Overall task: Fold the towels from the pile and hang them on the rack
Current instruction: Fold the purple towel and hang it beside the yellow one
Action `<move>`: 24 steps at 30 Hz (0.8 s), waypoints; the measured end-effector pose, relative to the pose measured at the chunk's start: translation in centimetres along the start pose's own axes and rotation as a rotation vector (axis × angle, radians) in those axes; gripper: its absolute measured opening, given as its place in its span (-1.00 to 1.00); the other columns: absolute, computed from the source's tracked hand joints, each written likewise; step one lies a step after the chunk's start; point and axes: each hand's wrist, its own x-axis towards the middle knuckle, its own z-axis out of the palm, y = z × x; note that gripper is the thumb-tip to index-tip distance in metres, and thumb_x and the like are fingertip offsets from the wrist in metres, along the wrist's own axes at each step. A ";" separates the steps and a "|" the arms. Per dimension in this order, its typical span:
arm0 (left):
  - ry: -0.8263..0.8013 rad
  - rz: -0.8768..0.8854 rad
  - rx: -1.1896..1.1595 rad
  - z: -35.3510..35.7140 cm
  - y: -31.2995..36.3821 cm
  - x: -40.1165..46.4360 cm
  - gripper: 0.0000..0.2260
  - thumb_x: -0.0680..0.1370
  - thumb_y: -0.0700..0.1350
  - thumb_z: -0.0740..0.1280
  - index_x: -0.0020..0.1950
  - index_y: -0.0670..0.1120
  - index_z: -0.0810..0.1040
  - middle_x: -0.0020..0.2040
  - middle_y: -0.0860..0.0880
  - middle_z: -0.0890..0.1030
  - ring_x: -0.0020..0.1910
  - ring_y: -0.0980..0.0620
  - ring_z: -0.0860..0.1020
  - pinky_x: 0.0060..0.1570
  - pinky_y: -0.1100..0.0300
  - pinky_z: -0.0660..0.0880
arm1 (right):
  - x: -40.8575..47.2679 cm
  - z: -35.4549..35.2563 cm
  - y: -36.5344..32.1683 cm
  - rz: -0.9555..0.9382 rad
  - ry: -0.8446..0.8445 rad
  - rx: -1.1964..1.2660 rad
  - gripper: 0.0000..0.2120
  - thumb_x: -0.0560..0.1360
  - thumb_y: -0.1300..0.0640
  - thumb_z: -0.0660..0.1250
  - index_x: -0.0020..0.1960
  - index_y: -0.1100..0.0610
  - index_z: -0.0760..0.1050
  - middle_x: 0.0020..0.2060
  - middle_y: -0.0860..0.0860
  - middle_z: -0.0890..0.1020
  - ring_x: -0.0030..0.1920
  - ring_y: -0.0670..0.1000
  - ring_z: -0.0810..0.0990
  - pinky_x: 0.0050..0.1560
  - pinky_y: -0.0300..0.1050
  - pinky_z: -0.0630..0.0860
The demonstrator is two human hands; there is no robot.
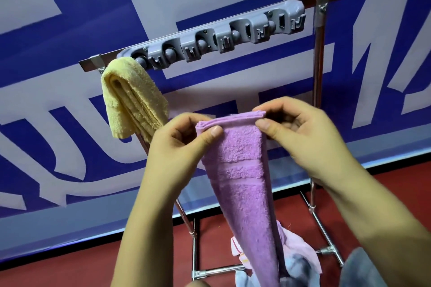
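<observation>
— Holding what?
— One purple towel [242, 170], folded; my left hand [184, 147] and right hand [300, 133] pinch its top corners before the rack [321, 91]. One yellow towel [133, 98] hangs there.

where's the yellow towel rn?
Head view, upper left: the yellow towel hangs folded at the left end of the grey holder rack, left of and above the purple towel held in both hands.

left hand [184, 144] pinching, right hand [300, 133] pinching
</observation>
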 end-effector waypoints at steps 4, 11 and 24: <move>0.015 -0.008 0.162 -0.1 -0.3 -0.2 -0.95 0.41 -0.12 0.45 -0.18 0.00 0.61 -0.28 0.14 0.63 -0.28 0.19 0.54 -0.22 0.26 0.49 | -0.6 0.3 0.3 0.008 0.001 0.041 -0.82 0.39 0.21 0.37 -0.12 -0.06 0.61 -0.19 -0.14 0.68 -0.14 -0.15 0.62 0.01 -0.13 0.58; -0.213 0.223 0.393 0.2 2.5 -0.3 -0.71 0.40 -0.06 0.45 0.10 0.00 0.55 0.00 0.14 0.64 0.07 0.20 0.59 0.08 0.34 0.49 | -1.1 1.3 -0.8 0.015 -0.054 0.086 -0.80 0.42 0.33 0.39 -0.09 0.06 0.62 -0.16 -0.08 0.70 -0.08 -0.10 0.66 0.02 -0.17 0.59; -0.424 0.254 0.679 0.9 3.3 2.1 -0.78 0.45 -0.08 0.45 0.09 -0.02 0.64 -0.17 0.19 0.56 -0.09 0.24 0.51 -0.12 0.41 0.41 | -1.2 1.1 0.9 0.096 -0.018 0.247 -0.81 0.48 0.30 0.32 -0.14 0.03 0.60 -0.20 0.04 0.69 -0.15 -0.03 0.66 -0.09 -0.10 0.62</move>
